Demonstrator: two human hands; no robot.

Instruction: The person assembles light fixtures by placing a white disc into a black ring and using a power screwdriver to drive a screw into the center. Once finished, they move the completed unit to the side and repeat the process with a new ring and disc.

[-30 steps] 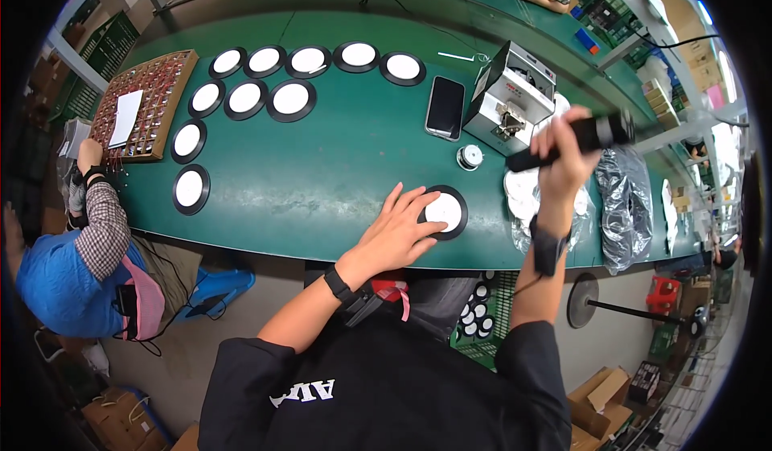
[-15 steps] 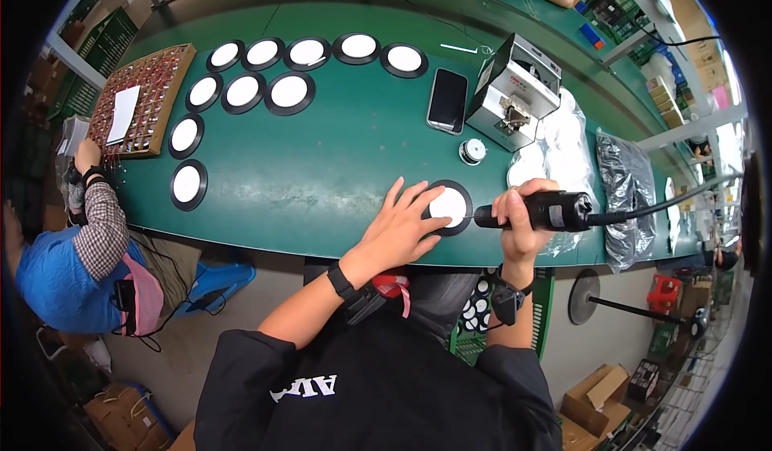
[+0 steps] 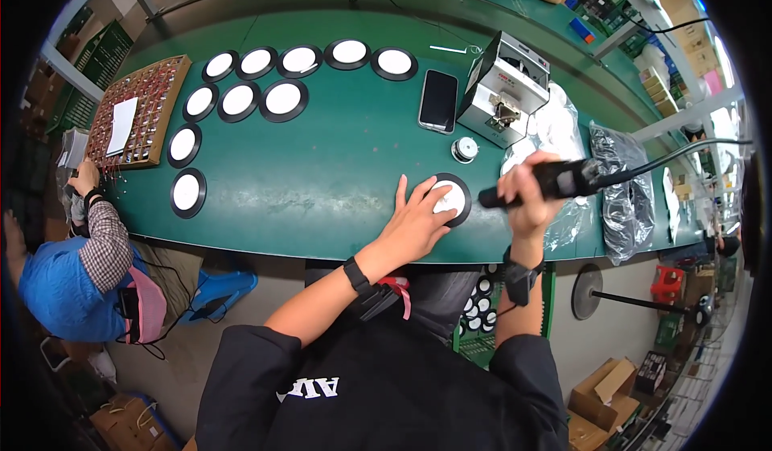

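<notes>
My left hand (image 3: 408, 229) rests with spread fingers on a round white disc with a black rim (image 3: 457, 197), near the front edge of the green table. Its fingertips lie on the left part of the disc and hide some of it. In my right hand (image 3: 527, 201) is a black corded electric screwdriver (image 3: 569, 179), wrapped by the fingers. The tool's nose points left and is apart from the disc; motion blurs it. Just beyond the disc sits a small silver round part (image 3: 465, 150).
Similar discs (image 3: 284, 99) lie in rows at the far left. A phone (image 3: 438, 101) lies beside a metal machine (image 3: 503, 89). Plastic bags (image 3: 621, 185) cover the right side. At left, a co-worker (image 3: 72, 282) reaches beside a partitioned box (image 3: 138, 111).
The screwdriver has drawn back to the right from the disc, its tip no longer over the rim. My left hand stays on the disc. The whole view has shifted slightly.
</notes>
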